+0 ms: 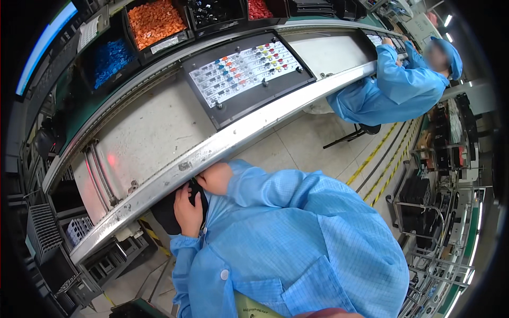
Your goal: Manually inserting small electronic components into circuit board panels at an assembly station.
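Just beside the long, scuffed metal rail (238, 132), matte black material (165, 213) is touched by the left hand (189, 213), bent-fingered, with the right hand (216, 179) drawn in close; whether anything is grasped cannot be told.

Tiled floor (277, 146), yellow-black tape lines (395, 163); metal rack (417, 204); strip light (448, 20).

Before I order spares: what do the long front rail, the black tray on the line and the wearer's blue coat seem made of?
Front rail: bare metal, likely aluminium; silvery sheen, scuffs and dark worn patches.
Black tray: probably plastic, evenly dark with a low sheen; coated metal possible.
Blue coat: woven cloth, likely synthetic; soft folds, fine grid lines.
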Tool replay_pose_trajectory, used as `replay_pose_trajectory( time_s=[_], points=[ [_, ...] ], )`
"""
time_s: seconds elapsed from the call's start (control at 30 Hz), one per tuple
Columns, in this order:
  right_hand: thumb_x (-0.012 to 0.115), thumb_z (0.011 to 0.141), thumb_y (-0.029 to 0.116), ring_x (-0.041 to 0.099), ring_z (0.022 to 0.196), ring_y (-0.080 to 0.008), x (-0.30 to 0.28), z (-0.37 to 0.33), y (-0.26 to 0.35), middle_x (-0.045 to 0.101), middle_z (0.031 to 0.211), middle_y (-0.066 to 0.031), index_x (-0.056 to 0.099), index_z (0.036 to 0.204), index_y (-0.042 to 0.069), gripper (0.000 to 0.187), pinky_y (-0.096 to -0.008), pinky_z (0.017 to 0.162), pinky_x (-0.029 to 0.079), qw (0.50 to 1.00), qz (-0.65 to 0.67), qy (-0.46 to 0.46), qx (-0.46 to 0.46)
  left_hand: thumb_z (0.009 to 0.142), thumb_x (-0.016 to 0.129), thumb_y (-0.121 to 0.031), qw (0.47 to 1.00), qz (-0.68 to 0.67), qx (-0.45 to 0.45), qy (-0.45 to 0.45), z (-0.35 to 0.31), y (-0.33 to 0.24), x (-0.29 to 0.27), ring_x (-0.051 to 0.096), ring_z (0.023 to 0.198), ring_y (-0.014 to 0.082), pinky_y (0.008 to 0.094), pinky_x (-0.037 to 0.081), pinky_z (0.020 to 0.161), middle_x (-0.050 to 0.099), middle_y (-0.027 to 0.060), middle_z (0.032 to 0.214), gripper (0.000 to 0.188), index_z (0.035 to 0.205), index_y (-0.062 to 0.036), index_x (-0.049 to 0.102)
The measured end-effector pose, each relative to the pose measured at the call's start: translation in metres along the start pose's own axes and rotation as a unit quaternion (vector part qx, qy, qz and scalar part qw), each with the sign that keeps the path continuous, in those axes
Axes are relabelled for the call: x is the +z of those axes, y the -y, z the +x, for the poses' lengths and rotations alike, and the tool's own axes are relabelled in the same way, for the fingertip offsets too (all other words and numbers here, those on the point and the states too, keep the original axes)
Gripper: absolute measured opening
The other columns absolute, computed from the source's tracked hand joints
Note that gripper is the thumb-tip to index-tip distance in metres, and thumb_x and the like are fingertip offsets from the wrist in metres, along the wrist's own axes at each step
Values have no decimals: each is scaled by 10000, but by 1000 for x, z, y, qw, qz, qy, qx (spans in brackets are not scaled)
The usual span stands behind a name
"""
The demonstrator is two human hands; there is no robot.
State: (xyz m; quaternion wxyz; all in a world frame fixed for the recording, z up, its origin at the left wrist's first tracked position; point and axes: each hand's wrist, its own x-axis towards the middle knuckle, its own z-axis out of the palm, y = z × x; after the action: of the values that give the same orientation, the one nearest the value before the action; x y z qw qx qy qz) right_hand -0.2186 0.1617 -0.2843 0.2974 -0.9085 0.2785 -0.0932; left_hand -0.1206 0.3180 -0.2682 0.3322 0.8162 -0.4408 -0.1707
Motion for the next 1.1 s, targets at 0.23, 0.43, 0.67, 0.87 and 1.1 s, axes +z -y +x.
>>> replay_pose_trajectory(
  time_s=[0.23, 0.43, 0.67, 0.87, 1.1],
  points=[
    [660, 871, 329, 700, 731, -373, 20, 5, -15, 728, 837, -162, 768, 894, 44, 305, -471, 687, 583, 993, 67, -61, -76, 909, 707, -97, 999, -11, -45, -5, 8, 7, 5, 671, 887, 277, 397, 539, 816, 672, 130, 1020, 354, 1246, -5, 651],
    [669, 860, 309, 705, 753, -372, 18, 5, -12, 730, 861, -162, 769, 920, 53, 281, -474, 700, 587, 989, 47, -102, -93, 906, 706, -79, 998, -26, -62, -12, 10, 9, 10, 682, 817, 270, 388, 544, 774, 683, 121, 915, 281, 1170, 3, 661],
    [670, 862, 304, 708, 765, -372, 19, 4, -11, 729, 877, -170, 765, 925, 56, 272, -474, 699, 586, 993, 52, -88, -65, 907, 714, -115, 996, -54, -68, -21, 12, 5, 12, 671, 798, 302, 422, 531, 748, 680, 138, 872, 207, 1059, 12, 654],
    [681, 864, 320, 708, 769, -374, 16, 5, -12, 729, 882, -171, 765, 923, 60, 280, -474, 700, 585, 991, 55, -96, -78, 929, 718, -143, 995, -54, -77, -20, 15, 9, 13, 666, 760, 297, 414, 528, 721, 682, 139, 854, 195, 1025, 15, 656],
    [673, 882, 307, 707, 769, -377, 14, 3, -9, 731, 890, -167, 762, 953, 61, 272, -475, 714, 583, 993, 55, -82, -62, 951, 711, -124, 993, -84, -85, -16, 12, 12, 16, 671, 731, 234, 352, 534, 690, 691, 127, 856, 195, 1078, 16, 664]
  ],
)
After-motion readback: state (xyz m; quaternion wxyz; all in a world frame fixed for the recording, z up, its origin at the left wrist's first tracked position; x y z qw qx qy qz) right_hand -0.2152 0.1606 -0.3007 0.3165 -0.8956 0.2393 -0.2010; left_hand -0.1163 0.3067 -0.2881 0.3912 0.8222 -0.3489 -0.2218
